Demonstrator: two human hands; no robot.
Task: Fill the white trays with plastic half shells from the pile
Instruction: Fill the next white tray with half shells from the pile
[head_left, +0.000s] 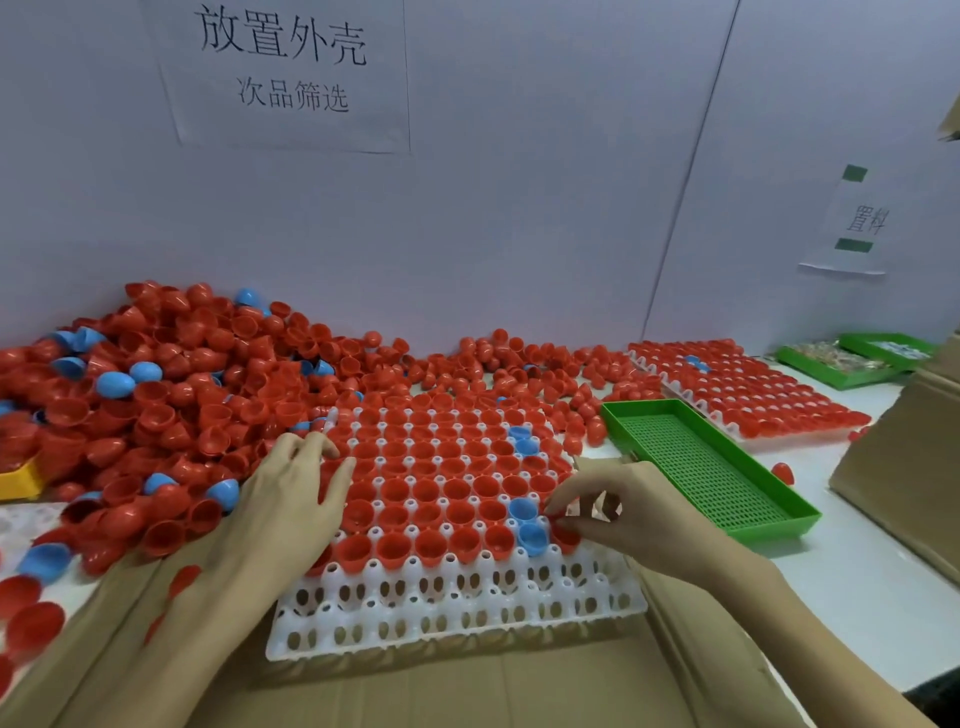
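The left hand (291, 499) covers the near-left pockets of the white tray (457, 613), so whether shells sit under it cannot be told. The right hand (618, 512) hides the tray's near-right corner; a red shell (563, 535) under its fingertips shows only in part, and the grip on it is unclear. Left of the tray, the pile (171, 395) runs off the picture's edge, as does a yellow bin (21, 480). Right of the tray, two far green trays (857, 361) hold blurred contents too small to identify, and a cardboard box (904, 467) is cut off.
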